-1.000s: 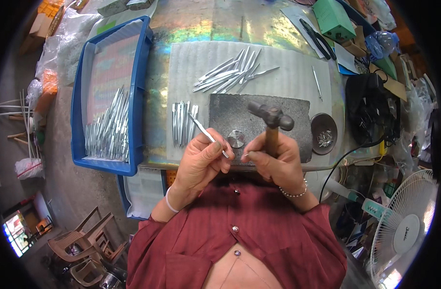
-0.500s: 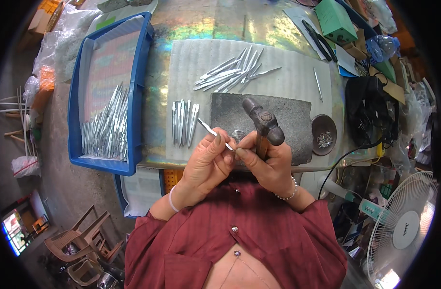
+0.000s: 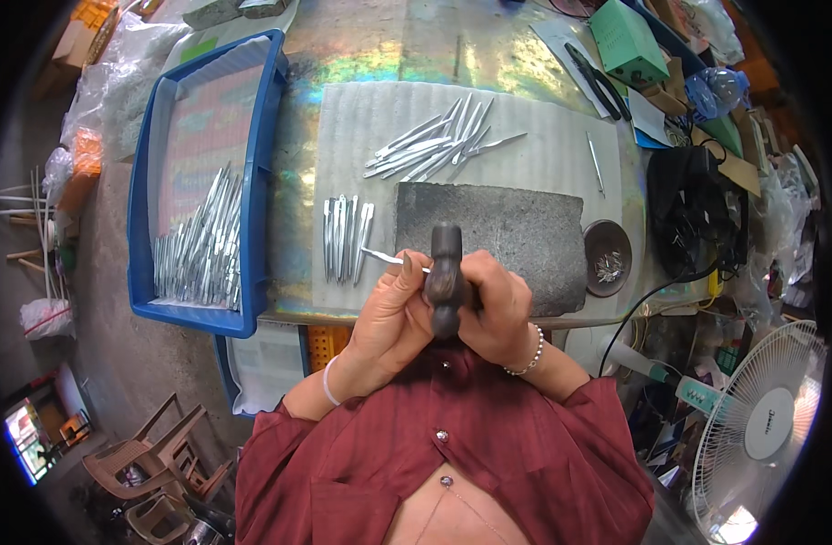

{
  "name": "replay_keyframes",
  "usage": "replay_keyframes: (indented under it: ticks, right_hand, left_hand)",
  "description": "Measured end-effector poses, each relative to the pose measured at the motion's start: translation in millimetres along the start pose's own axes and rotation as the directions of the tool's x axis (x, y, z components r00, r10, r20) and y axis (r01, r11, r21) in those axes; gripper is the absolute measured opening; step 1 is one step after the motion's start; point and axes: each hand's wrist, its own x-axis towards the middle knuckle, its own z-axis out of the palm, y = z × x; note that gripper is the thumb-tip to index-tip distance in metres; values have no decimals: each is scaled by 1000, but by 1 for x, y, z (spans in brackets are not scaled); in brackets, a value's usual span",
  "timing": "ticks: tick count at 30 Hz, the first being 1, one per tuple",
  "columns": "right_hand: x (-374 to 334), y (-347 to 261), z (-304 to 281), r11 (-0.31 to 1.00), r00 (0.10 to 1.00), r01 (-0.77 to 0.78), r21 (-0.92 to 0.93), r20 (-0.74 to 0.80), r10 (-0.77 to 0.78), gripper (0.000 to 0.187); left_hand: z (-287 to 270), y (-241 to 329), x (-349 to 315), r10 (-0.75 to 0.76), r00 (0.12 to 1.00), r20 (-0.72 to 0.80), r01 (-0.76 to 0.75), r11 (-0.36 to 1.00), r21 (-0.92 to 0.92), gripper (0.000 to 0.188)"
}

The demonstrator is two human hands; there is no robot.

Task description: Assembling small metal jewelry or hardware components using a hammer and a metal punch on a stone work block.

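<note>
My left hand (image 3: 386,313) pinches a slim silver metal piece (image 3: 379,257), whose pointed end sticks out to the left. My right hand (image 3: 496,300) is closed around a hammer (image 3: 446,277); its dark head covers the inner end of the piece and some fingertips. Both hands are close together over the near edge of a dark grey stone block (image 3: 525,232). Left of the block lies a row of similar silver pieces (image 3: 345,236). Beyond it is a loose heap of more pieces (image 3: 443,141). A round dark bowl (image 3: 596,238) right of the block holds small metal bits.
A blue tray (image 3: 263,173) at the left holds many silver pieces. White foam sheet (image 3: 343,118) covers part of the table. Pliers (image 3: 597,82), a green box (image 3: 627,41) and a black bag (image 3: 684,204) are at the right. A white fan (image 3: 766,422) stands lower right.
The hammer has turned and swung left, so its head now stands upright in front of the fingers. The silver piece has tilted flatter, and my right hand has shifted slightly.
</note>
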Motion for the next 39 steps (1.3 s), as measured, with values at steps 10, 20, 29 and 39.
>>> replay_keyframes:
  ticks: [10,20,29,39]
  right_hand:
    - [-15,11,-40,664,802,-557,499,117,585,29]
    - [-23,20,-37,792,810,-586,171,135,570,23]
    - [-29,25,-37,806,812,-583,107,120,571,19]
    - [-28,23,-38,822,828,-560,108,107,550,19]
  left_hand:
    - [-15,19,0,252,955,158,-283,935,215,16]
    - [-5,13,9,424,850,314,-486,400,777,5]
    - [-4,7,15,458,802,385,-498,155,853,2]
    - [0,4,14,458,749,479,-519,-43,853,4]
